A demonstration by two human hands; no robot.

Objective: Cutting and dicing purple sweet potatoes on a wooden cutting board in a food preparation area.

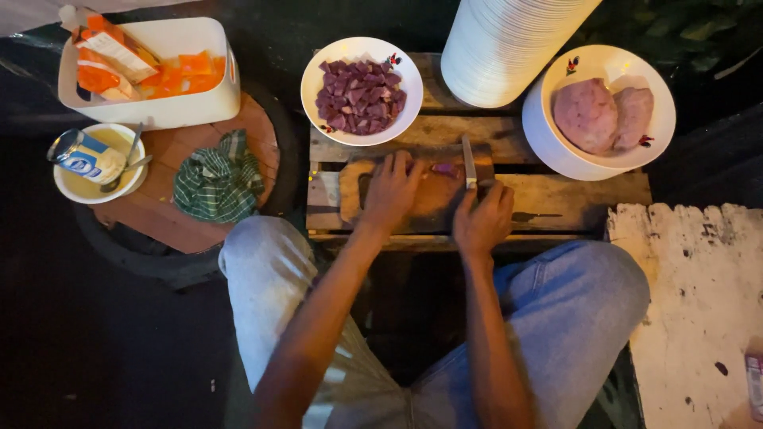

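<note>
Right hand (pixel 482 218) in closed grip on knife (pixel 469 162), cutting purple piece (pixel 445 168); left hand (pixel 393 191) flat on cutting board (pixel 350 191), holding nothing

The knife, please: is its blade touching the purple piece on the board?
Cannot tell. In the head view the knife stands right beside the purple piece, but no contact or gap shows plainly.

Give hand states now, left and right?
Left hand: flat, pinning small purple vegetable piece on wooden cutting board.
Right hand: closed around steel-bladed knife.
</note>
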